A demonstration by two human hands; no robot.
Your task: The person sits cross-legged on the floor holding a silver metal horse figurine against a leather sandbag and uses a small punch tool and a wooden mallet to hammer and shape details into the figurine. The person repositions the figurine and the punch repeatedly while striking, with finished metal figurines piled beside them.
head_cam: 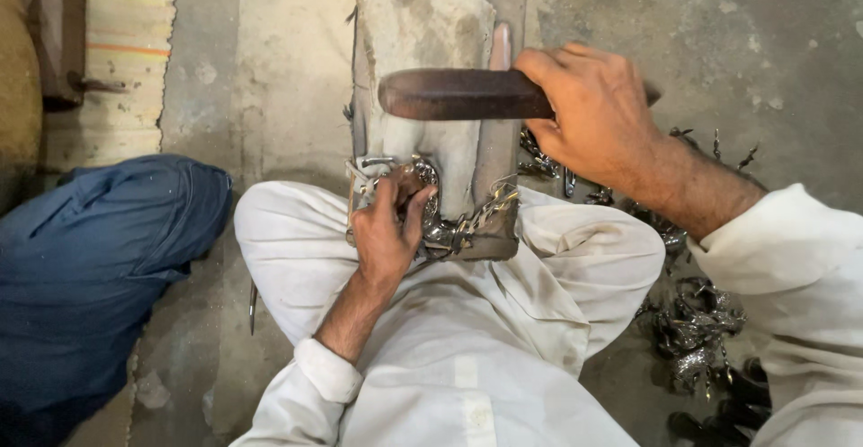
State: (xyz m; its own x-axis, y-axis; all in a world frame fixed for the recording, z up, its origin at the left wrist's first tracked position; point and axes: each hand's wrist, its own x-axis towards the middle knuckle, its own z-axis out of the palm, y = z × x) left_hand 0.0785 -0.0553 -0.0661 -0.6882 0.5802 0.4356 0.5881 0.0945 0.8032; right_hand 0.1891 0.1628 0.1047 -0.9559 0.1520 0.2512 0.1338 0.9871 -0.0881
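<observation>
My right hand [595, 116] grips a dark, rusty metal bar [458, 95] and holds it level above a grey block [422, 29] that lies on a flat board [508, 141] between my knees. My left hand [388, 224] pinches a small shiny metal piece [424, 176] against the near end of the block. More shiny metal pieces [467, 224] lie tangled at the board's near edge, right beside my left fingers. I sit cross-legged in white clothes.
A heap of shiny metal pieces [692, 326] lies on the concrete floor by my right knee, with more [539, 164] behind the board. Another person's knee in blue cloth [99, 249] is at my left. A striped mat [126, 52] lies at the far left.
</observation>
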